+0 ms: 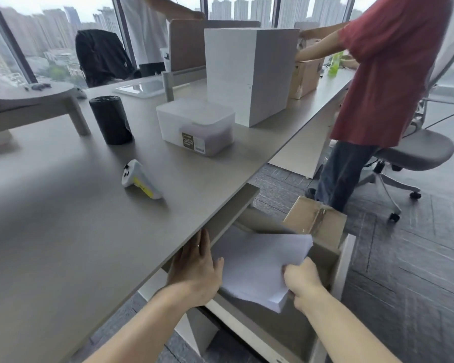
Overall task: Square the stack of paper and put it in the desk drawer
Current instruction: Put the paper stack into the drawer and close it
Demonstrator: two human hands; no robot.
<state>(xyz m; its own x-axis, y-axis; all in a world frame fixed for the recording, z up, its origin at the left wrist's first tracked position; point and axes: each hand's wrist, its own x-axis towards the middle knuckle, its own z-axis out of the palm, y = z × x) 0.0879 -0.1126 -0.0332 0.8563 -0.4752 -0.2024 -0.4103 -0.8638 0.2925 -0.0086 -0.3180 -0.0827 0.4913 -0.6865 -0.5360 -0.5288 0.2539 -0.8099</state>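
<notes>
Step in hand, by my reading: placing, with squaring apparently done. The left hand (194, 268) lies flat and unclenched, fingers reaching under the desk top (89, 218) at the left edge of the stack of paper (260, 263), steadying rather than gripping it. The stack sits tilted, inside the open desk drawer (344, 260) but not yet flat on its floor, beside a cardboard box (317, 218) at the drawer's far end. The right hand (302, 281) pinches the stack's near right corner; next move probably calls for lowering that corner, then letting go and pushing the drawer closed.
</notes>
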